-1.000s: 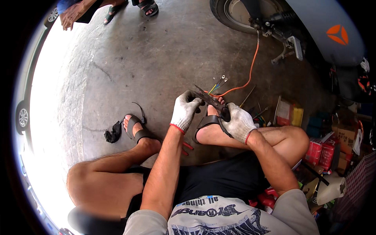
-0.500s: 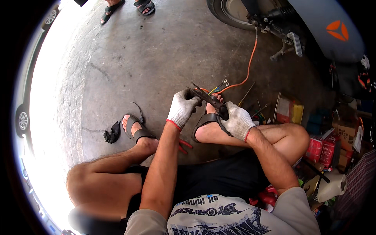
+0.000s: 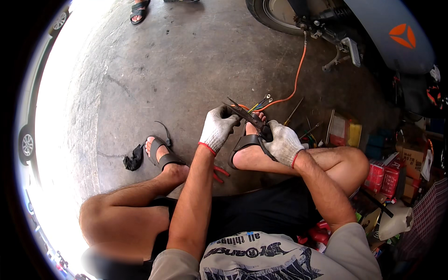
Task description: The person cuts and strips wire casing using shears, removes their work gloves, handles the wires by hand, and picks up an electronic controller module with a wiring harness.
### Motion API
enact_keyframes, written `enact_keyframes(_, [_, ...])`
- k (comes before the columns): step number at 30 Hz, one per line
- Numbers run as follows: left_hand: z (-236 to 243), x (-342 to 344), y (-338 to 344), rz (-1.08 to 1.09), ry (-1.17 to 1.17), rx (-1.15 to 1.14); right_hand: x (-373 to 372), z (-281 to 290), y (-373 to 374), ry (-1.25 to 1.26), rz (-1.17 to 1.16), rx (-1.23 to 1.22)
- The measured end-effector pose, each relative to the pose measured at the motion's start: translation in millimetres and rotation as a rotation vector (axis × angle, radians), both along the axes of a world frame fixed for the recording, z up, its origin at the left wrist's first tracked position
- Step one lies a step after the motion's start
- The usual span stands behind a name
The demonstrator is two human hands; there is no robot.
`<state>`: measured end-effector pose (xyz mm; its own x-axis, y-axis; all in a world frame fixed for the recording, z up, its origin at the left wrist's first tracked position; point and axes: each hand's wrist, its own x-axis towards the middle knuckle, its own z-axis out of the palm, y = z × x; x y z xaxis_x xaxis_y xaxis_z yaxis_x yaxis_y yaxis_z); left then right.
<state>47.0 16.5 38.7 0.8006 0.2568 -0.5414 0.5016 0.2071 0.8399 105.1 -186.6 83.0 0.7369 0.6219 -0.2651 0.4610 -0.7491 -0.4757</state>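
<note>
My right hand [image 3: 283, 142], in a white knit glove with a red cuff, grips a pair of dark scissors [image 3: 252, 119] by the handles. The blades are parted and point up and left, above my sandalled right foot. My left hand [image 3: 218, 127], gloved alike, is closed with its fingertips under the blades. An orange cable [image 3: 297, 80] runs from the wheel hub toward these fingers; its held part is largely hidden. Thin coloured wires with ring terminals [image 3: 268, 97] stick out past the scissors, over my toes.
A scooter's rear wheel [image 3: 275, 16] and stand [image 3: 350, 51] are at the far right. Red-handled pliers [image 3: 221, 173] lie between my legs. A screwdriver [image 3: 295, 110], boxes [image 3: 383, 179] and clutter lie on the right. Black plastic [image 3: 134, 157] sits by my left foot.
The other person's sandalled feet have shifted at the top edge, one moving right and the other mostly out of view. My hands and the scissors stay nearly where they were.
</note>
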Motion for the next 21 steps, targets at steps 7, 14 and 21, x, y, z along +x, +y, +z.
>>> enact_keyframes(7, [-4,-4,0,0.05,-0.069,-0.096,-1,2,2,0.038,-0.01,0.033])
enact_keyframes(14, [-7,-4,-6,0.114,-0.118,-0.161,-1,-7,-1,0.086,-0.067,0.118])
enact_keyframes(21, [-27,-4,-19,0.186,-0.194,0.065,-1,-14,-2,0.119,0.003,0.106])
